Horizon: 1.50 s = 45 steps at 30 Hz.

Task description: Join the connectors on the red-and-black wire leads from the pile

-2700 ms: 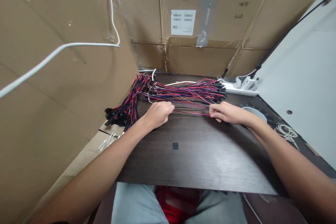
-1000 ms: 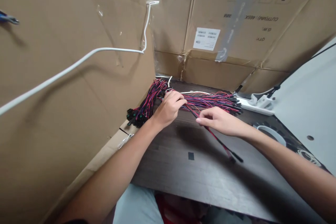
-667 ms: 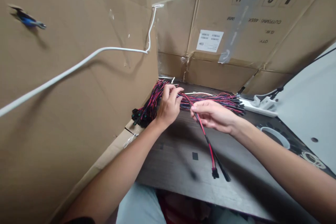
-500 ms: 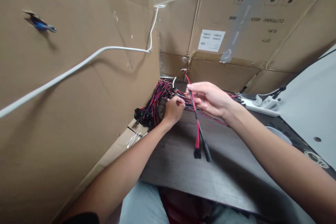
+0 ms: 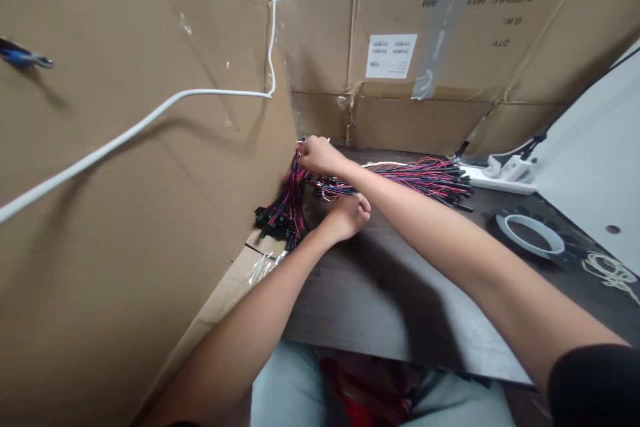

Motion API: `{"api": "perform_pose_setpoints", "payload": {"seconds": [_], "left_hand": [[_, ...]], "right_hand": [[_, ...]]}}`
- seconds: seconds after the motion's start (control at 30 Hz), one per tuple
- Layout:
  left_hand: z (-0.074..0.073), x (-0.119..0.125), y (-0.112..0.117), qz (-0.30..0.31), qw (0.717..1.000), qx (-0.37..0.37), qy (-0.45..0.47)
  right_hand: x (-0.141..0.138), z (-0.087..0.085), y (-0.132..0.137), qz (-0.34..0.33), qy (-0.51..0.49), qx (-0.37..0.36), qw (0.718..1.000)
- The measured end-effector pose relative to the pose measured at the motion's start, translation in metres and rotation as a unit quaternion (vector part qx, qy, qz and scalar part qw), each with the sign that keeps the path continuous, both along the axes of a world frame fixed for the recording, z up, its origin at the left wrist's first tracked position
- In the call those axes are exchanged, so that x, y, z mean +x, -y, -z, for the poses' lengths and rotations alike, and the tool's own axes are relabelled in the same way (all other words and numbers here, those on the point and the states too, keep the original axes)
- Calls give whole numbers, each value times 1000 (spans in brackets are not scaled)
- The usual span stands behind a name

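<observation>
My right hand (image 5: 323, 155) reaches across to the back left, fingers closed on a wire harness at the top of a pile of red and black wire harnesses (image 5: 290, 197). Its fingertips are partly hidden by the hand itself. Nearer to me, my left hand (image 5: 350, 215) is closed in a loose fist above the table, just right of that pile. What it holds, if anything, is hidden. Behind my right forearm lies a second bundle of wire harnesses (image 5: 425, 177), its black ends pointing right.
Cardboard walls (image 5: 175, 213) rise at the left and back, with a white cable (image 5: 165, 107) along the left one. On the dark table (image 5: 345, 307), a white power strip (image 5: 500, 180), a roll of tape (image 5: 533, 237) and a coil of string (image 5: 607, 270) lie at right.
My right hand has moved left with the red and black wire harness to the left pile, its forearm now crossing beyond my left hand. My left hand has shifted slightly right and nearer.
</observation>
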State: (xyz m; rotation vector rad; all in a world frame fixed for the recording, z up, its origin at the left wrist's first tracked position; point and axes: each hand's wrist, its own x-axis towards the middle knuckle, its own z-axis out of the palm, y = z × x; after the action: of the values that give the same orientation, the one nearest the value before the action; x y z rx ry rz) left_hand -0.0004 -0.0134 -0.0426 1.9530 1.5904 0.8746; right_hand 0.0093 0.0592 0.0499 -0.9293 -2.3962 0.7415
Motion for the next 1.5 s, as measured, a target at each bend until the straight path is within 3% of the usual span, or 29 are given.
{"api": "perform_pose_setpoints", "payload": {"seconds": [0.13, 0.33, 0.43, 0.5, 0.6, 0.67, 0.8, 0.9, 1.0, 1.07, 1.3, 1.4, 1.5], "left_hand": [[-3, -3, 6, -13, 998, 15, -61], [-17, -13, 7, -113, 979, 89, -146], [-25, -22, 8, -199, 927, 173, -266], [-27, -28, 9, -248, 901, 164, -315], [-29, -36, 11, -290, 886, 124, -340], [-31, -41, 11, -298, 890, 112, -327], [-38, -47, 6, -293, 923, 175, -179], [-44, -48, 1, -251, 931, 251, 88], [-50, -46, 0, -165, 885, 224, 374], [-55, -45, 2, -124, 847, 177, 486], [-61, -46, 7, -97, 780, 83, 613], [-58, -45, 4, -96, 779, 87, 614], [-54, -43, 1, -93, 784, 103, 605]], "right_hand": [[56, 2, -5, -18, 57, 83, 995], [129, 20, -13, -32, 129, 123, 984], [147, 34, -14, -56, 174, 118, 976], [152, 44, -13, -57, 201, 111, 972], [152, 56, -11, -42, 233, 100, 966], [150, 62, -10, -33, 236, 93, 967], [152, 62, -12, -77, 225, 50, 970], [160, 51, -16, -138, 207, -2, 969], [169, 38, -17, -161, 151, -35, 975], [172, 34, -16, -174, 115, -66, 976], [173, 38, -11, -217, 65, -242, 944], [172, 41, -10, -224, 54, -334, 914], [171, 44, -11, -217, 83, -342, 911]]}}
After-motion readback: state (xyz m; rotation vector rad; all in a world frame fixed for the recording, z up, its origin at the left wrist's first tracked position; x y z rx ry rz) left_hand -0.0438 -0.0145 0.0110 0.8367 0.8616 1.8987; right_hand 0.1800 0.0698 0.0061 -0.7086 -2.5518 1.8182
